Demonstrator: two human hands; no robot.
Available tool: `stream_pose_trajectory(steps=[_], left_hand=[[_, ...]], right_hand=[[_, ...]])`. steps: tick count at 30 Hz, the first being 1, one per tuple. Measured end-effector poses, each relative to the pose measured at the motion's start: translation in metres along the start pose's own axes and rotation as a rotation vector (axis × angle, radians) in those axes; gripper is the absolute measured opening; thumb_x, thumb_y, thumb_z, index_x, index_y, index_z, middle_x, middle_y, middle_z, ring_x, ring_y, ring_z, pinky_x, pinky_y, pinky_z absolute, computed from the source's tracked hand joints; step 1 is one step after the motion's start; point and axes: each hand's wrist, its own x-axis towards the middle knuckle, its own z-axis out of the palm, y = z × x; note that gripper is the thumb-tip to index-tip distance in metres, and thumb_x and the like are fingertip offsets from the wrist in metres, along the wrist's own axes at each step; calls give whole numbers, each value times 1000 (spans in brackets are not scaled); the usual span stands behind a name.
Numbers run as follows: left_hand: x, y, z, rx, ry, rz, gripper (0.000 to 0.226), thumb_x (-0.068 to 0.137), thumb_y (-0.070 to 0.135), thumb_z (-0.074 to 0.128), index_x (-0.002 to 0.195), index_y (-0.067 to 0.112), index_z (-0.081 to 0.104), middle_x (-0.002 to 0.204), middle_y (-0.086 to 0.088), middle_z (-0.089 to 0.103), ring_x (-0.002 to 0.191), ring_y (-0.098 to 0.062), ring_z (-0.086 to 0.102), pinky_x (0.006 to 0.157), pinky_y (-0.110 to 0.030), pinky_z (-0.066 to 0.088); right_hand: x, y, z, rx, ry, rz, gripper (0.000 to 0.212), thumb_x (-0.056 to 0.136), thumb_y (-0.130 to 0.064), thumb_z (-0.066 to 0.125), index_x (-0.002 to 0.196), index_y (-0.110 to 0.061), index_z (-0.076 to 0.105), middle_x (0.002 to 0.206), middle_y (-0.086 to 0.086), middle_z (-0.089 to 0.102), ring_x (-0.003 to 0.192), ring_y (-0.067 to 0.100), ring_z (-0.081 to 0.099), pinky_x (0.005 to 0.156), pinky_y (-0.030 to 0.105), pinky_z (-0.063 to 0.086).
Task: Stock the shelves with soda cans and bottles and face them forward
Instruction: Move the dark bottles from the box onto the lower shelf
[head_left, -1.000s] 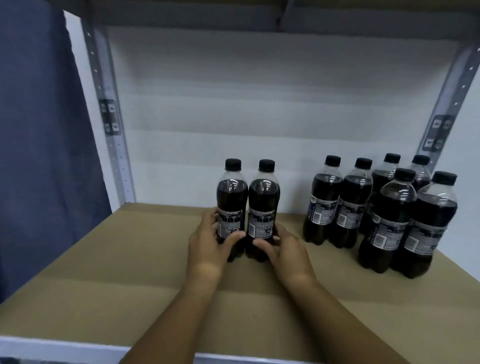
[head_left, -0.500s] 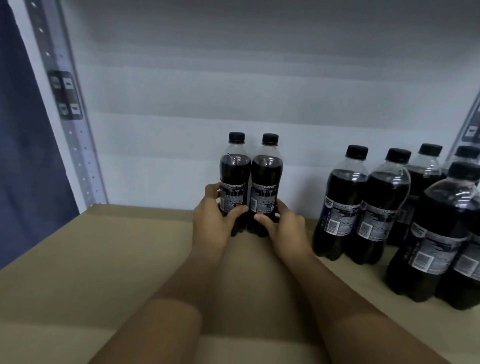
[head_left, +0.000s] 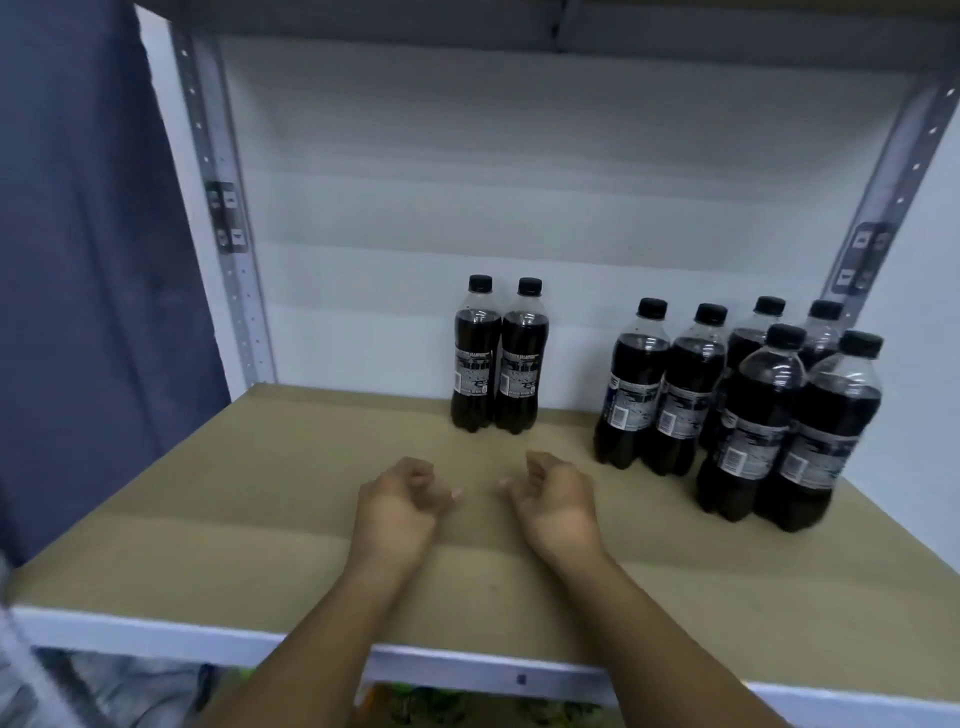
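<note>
dark cola bottles stand upright on the cardboard-lined shelf (head_left: 260, 493): a pair of bottles (head_left: 496, 358) at the back wall, and a cluster of six (head_left: 737, 405) well to the pair's right. both the left hand (head_left: 400, 499) and right hand (head_left: 556, 493) hover before the pair, each grip loosely curled and empty. much shelf looks unfilled, and the labels show barcodes, so facing seems undone.

A stockroom or shop storage area, shown by a metal rack (head_left: 228, 291) with a cardboard-lined shelf (head_left: 260, 509) holding rows of identical dark soda bottles (head_left: 737, 405).
</note>
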Motion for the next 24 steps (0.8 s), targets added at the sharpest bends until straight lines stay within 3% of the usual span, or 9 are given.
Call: stream_pose_trajectory(steps=[3,6,10,14,18,21,24], left_hand=[[-54,0,-28,37,-33,14,29,77,20,88,100,17,70,98,-3,75,97,-16,71,94,-32,55],[-104,-3,-56,65,20,65,26,79,17,86,99,22,70,97,-1,76,95,-12,71,94,-34,57],[-170,-23,-83,-34,143,125,19,88,9,76,98,24,71,95,8,77,92,-3,72,89,-30,58],[-225,-87,-91,-54,138,-68,30,86,8,78,101,33,68,99,10,75,99,-9,72,94,-42,58],[-274,-143,-94,178,141,-222,35,82,5,77,116,15,72,104,-6,77,103,-25,70,87,-30,53],[-298,-172,-87,226,51,-364,50,82,8,76,131,16,66,115,-6,76,112,-25,68,91,-29,52],[-306,-193,-73,225,38,-493,60,84,12,77,141,13,56,125,-12,71,120,-30,63,99,-33,51]], right_hand=[[-60,-11,-3,52,-31,-33,42,85,-24,76,121,-4,66,113,14,71,107,30,67,97,42,52],[-122,-27,-11,93,-33,-49,48,88,-23,74,131,-5,62,121,11,70,111,25,66,102,38,50],[-196,-37,-3,233,-32,-78,46,88,-19,75,130,-6,64,121,7,71,109,16,68,102,37,52],[-254,-23,29,241,-158,-24,49,84,-19,81,129,-8,65,121,3,71,107,8,67,100,29,53],[-293,5,74,178,-339,102,55,81,-22,83,132,-13,64,123,2,71,107,6,65,99,24,51],[-314,26,100,54,-442,150,55,82,-25,82,133,-16,63,123,2,70,110,10,65,95,17,48],[-325,44,120,-38,-523,185,53,83,-27,80,133,-17,63,125,3,68,114,15,64,96,20,46]])
